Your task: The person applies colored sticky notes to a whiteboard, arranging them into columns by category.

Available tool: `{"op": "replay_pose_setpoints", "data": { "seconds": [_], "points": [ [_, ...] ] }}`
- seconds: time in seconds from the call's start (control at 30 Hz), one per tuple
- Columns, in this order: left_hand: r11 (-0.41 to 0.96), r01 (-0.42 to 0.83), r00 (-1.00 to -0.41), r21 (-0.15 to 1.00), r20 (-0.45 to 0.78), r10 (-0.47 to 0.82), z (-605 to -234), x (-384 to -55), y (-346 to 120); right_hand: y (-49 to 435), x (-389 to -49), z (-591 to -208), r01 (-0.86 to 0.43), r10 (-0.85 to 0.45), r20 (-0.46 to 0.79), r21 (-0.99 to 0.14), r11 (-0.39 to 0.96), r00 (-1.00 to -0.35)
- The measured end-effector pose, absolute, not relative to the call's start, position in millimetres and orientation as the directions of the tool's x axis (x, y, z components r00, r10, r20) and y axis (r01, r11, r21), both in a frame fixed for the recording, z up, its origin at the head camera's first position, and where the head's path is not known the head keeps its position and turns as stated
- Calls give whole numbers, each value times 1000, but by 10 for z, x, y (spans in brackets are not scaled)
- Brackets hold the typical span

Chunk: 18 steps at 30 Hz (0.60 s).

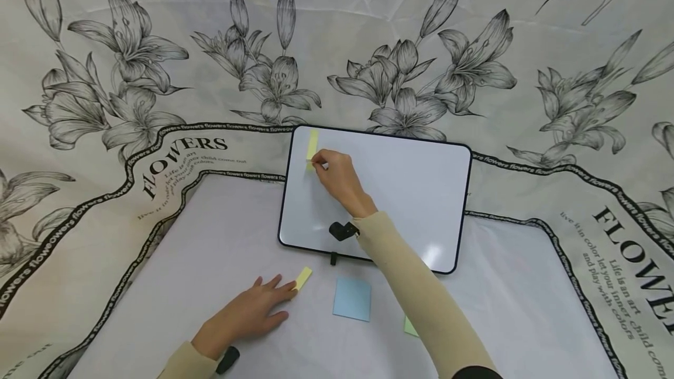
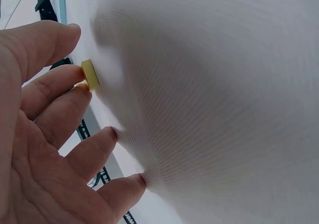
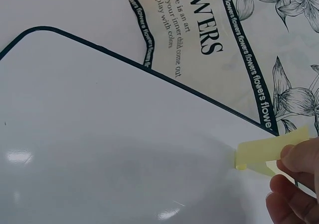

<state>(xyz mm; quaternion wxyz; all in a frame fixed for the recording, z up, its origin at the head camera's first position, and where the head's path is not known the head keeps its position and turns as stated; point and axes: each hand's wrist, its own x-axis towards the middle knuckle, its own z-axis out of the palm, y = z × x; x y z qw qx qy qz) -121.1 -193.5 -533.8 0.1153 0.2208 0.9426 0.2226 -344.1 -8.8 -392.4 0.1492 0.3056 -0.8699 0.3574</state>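
At the upper left of a whiteboard (image 1: pixel 395 192), my right hand (image 1: pixel 339 177) pinches a pale yellow sticky strip (image 3: pixel 261 150) between thumb and finger. One end of that strip meets the board with a small fold. More yellow shows behind it in the right wrist view, partly hidden by the fingers. My left hand (image 1: pixel 253 309) lies low over the white cloth with its fingers spread. Two of its fingertips touch a small yellow pad of strips (image 2: pixel 90 74), while the other fingertips press into the cloth.
A light blue square sticky pad (image 1: pixel 351 299) lies in front of the board. Beside it, a green pad (image 1: pixel 411 326) is mostly hidden under the right sleeve. The black-rimmed board leans back on a small black foot (image 1: pixel 333 258). Flower-printed fabric (image 1: pixel 274 69) spreads behind.
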Motion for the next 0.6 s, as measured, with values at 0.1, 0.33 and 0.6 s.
{"op": "replay_pose_setpoints", "data": {
  "seconds": [0.1,0.33,0.6],
  "points": [
    [804,365,-876,470,-118,467,-5351,-1215,-1935,-90,-3443,-3921,-641,-419,488,-523,562,-765],
    [805,368,-877,466,-114,467,-5359,-1215,-1937,-114,-3438,-3915,-649,-423,499,-486,586,-756],
    [804,361,-875,473,-126,467,-5347,-1223,-1934,-159,-3411,-4014,-654,-466,469,-422,628,-750]
  ]
}}
